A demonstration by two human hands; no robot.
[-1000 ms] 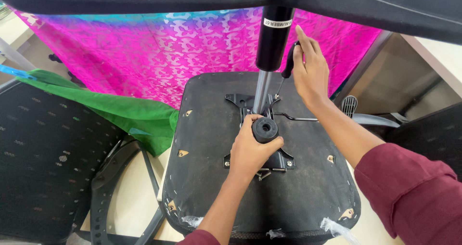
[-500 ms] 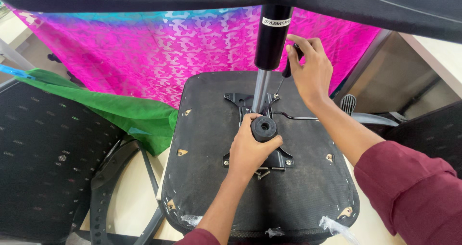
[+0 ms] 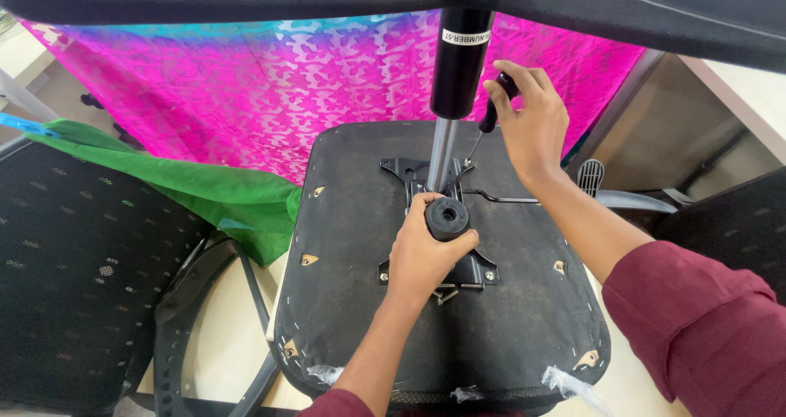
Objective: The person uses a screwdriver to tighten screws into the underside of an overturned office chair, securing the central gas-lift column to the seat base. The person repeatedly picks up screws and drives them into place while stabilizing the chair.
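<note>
An upturned black chair seat [image 3: 352, 302] lies in front of me with its black metal mechanism plate [image 3: 479, 268] facing up. A gas-lift cylinder [image 3: 458, 73] rises from the plate's middle. My left hand [image 3: 426, 257] is wrapped around a black round knob [image 3: 447, 217] on the near side of the mechanism. My right hand [image 3: 530, 122] grips the black handle of a screwdriver [image 3: 490, 118], whose thin shaft slants down to the plate's far right corner. A few loose screws [image 3: 446, 294] lie on the seat just under my left hand.
A pink patterned cloth [image 3: 270, 89] and a green cloth [image 3: 205, 188] hang behind the seat. A black mesh chair back [image 3: 74, 261] lies at left with a curved armrest frame [image 3: 176, 327] beside it. A black lever paddle [image 3: 591, 175] sticks out at right.
My right hand has curled its fingers around the screwdriver handle and turned slightly. My left hand stays on the knob.
</note>
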